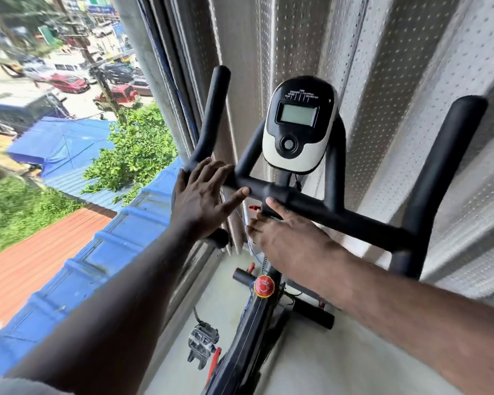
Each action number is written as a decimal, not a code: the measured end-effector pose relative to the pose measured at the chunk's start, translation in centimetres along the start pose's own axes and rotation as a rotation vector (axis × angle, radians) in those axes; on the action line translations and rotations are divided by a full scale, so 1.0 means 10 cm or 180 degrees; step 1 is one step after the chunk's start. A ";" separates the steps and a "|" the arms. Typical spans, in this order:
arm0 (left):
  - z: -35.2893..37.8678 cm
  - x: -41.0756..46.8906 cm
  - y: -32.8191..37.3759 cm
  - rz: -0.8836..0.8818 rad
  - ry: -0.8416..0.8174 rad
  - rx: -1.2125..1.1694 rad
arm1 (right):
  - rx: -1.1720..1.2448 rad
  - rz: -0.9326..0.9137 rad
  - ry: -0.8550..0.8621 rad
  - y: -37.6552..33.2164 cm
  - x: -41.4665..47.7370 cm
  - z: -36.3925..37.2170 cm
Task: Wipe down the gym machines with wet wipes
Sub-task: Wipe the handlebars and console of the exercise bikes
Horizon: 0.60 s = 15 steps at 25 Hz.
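Both hands were spread open and held nothing. The left hand (200, 201) rested against the exercise bike's (248, 337) one handlebar crossbar (325, 209), and the right hand (291, 243) touched it from just below. Two upright horns (211, 115) flanked one console (298, 124). One red knob (264, 285) and one pedal (202, 342) sat lower.

One exercise bike (251, 337) carries one console (298, 121), one red knob (264, 285), one visible pedal (203, 342) and two upright handlebar horns (211, 115). Two hands show, a left hand (203, 201) and a right hand (291, 243). Outside stand perhaps two red cars (69, 82), blurred
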<state>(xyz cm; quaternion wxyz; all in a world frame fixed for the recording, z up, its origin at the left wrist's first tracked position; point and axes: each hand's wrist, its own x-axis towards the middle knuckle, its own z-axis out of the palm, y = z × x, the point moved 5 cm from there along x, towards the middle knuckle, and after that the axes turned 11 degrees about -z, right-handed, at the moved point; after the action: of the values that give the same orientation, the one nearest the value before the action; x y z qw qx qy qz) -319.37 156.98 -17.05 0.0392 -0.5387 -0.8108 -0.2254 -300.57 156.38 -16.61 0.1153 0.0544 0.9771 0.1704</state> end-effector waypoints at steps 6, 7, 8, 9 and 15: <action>0.00 0.00 -0.02 -0.0061 -0.0007 0.0056 | 0.3035 0.1445 0.1544 0.04 -0.58 0.11; 0.00 0.00 -0.03 -0.0056 -0.0009 0.0077 | 0.3367 0.1749 0.1774 0.06 -0.62 0.19; 0.00 0.00 -0.03 -0.0040 0.0013 0.0095 | 0.3604 0.1996 0.1832 0.09 -0.64 0.31; 0.00 0.01 -0.03 -0.0010 0.0040 0.0100 | 0.3840 0.2244 0.1849 0.12 -0.68 0.41; -0.02 0.01 -0.03 0.0090 0.0152 -0.0092 | 0.4506 0.3343 0.1995 0.23 -0.55 0.59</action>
<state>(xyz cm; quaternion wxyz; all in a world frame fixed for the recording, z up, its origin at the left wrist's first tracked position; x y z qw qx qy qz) -319.76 156.90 -16.92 0.0540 -0.5451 -0.7986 -0.2493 -293.66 159.67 -20.05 -0.3051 0.4980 0.6903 -0.4272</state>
